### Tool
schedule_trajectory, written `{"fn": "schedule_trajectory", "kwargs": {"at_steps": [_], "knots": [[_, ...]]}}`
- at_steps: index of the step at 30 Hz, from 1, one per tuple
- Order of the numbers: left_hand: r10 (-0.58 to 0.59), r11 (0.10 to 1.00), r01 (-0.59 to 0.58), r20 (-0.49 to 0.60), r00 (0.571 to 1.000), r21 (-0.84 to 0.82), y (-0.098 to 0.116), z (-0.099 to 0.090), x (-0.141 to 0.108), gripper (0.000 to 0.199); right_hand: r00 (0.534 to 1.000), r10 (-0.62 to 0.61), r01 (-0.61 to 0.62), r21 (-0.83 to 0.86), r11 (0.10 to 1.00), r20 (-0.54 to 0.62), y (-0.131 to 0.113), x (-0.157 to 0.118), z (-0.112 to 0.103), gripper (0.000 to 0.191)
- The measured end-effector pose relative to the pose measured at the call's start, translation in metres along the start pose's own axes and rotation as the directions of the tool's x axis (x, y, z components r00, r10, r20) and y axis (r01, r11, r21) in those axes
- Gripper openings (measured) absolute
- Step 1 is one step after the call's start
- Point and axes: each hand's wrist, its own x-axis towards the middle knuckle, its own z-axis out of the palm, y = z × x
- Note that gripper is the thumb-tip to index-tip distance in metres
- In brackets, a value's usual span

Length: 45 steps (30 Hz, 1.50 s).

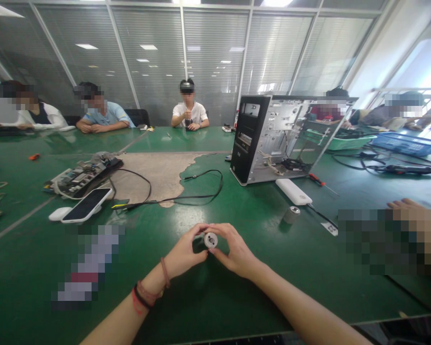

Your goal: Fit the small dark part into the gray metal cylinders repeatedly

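Note:
A small silvery metal cylinder [211, 240] is held just above the green table in front of me, its round end with dark holes facing the camera. My right hand [235, 249] curls around it from the right, thumb below and fingers above. From the left, my left hand [187, 249] closes on the same cylinder with fingertips at the top and the thumb low. Its fingertips meet those of my right hand. A similar metal cylinder [291, 215] stands on the table to the right, apart from both hands.
An opened computer case [251, 139] stands behind the hands. A white power bank [293, 192] and a red-handled screwdriver [316, 180] lie nearby. To the left are a phone [87, 205], a circuit assembly [84, 175] and a black cable [201, 196]. Another person's hand [413, 215] is at right.

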Motion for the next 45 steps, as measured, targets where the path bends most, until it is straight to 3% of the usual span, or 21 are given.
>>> {"fn": "schedule_trajectory", "kwargs": {"at_steps": [5, 12, 18, 21, 27, 35, 41, 45], "knots": [[0.027, 0.996, -0.024, -0.027, 0.999, 0.091, 0.004, 0.001, 0.001, 0.049, 0.998, 0.029, -0.028, -0.016, 0.999, 0.054, 0.001, 0.000, 0.000, 0.045], [-0.005, 0.967, 0.018, -0.049, 0.999, 0.255, -0.009, 0.002, 0.000, 0.051, 0.986, 0.115, -0.122, 0.052, 0.991, 0.121, 0.004, 0.000, 0.004, 0.049], [-0.034, 0.959, 0.045, -0.044, 0.998, 0.281, -0.009, 0.002, -0.001, 0.052, 0.972, 0.179, -0.193, 0.083, 0.978, 0.150, 0.004, 0.001, 0.003, 0.051], [-0.053, 0.954, 0.063, -0.042, 0.998, 0.292, -0.007, 0.001, -0.001, 0.050, 0.977, 0.177, -0.187, 0.087, 0.978, 0.119, 0.002, 0.003, 0.000, 0.045], [-0.069, 0.944, 0.081, -0.048, 0.996, 0.321, -0.007, 0.001, -0.001, 0.049, 0.989, 0.147, -0.147, 0.081, 0.986, 0.003, 0.000, 0.006, 0.004, 0.015], [-0.063, 0.909, 0.068, -0.027, 0.998, 0.410, -0.002, 0.002, 0.000, 0.027, 0.987, 0.150, -0.147, 0.056, 0.988, -0.057, 0.000, 0.010, 0.008, 0.012], [-0.066, 0.908, 0.068, -0.020, 0.998, 0.413, 0.001, 0.001, 0.000, 0.031, 0.970, 0.189, -0.182, 0.059, 0.982, -0.154, 0.000, 0.014, 0.001, 0.011], [-0.054, 0.903, 0.060, -0.025, 0.998, 0.425, 0.002, 0.000, 0.000, 0.029, 0.956, 0.285, -0.283, 0.043, 0.958, -0.072, 0.010, 0.010, -0.005, 0.010]]}}
